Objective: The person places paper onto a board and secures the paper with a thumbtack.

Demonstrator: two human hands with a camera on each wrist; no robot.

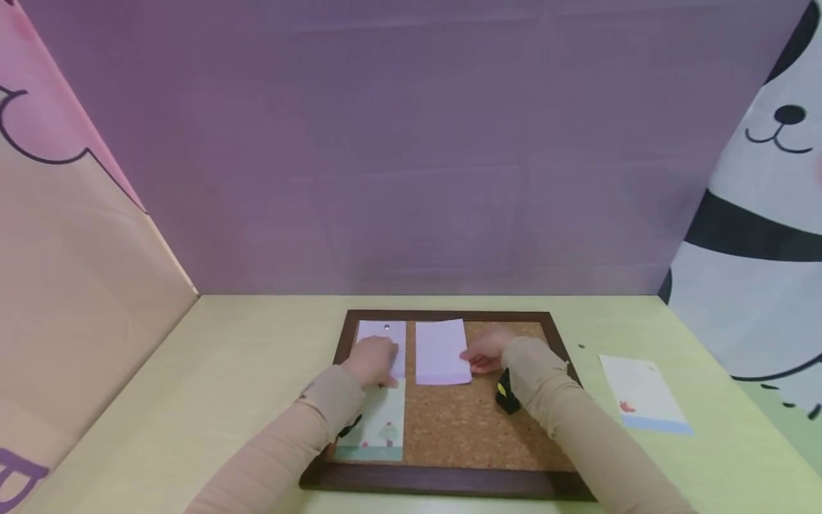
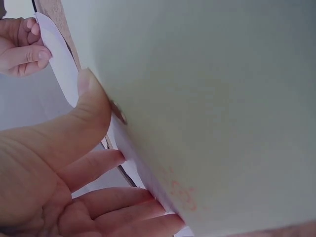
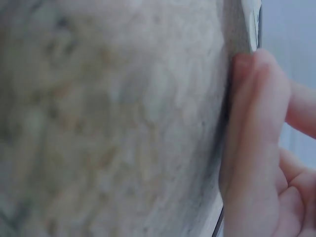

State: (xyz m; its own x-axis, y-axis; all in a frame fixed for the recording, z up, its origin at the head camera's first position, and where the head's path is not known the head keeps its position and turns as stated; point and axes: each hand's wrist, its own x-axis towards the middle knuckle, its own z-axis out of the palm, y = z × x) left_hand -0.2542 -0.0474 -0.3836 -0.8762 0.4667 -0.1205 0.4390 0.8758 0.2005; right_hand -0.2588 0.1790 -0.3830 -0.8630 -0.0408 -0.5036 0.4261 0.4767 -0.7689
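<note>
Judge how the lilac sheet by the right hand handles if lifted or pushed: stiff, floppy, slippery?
The lilac sheet probably flexes: its outline looks curved in the left wrist view. Likely very light, as it looks paper-thin. May slide over the cork board if pushed, since no pin shows in it.

Side by side on a cork board [image 1: 475, 428]:
Left purple paper [image 1: 369, 329], shiny dot near its top; right purple paper [image 1: 442, 353], darker strip along its bottom; green-striped paper [image 1: 383, 417] below the left one.
</note>
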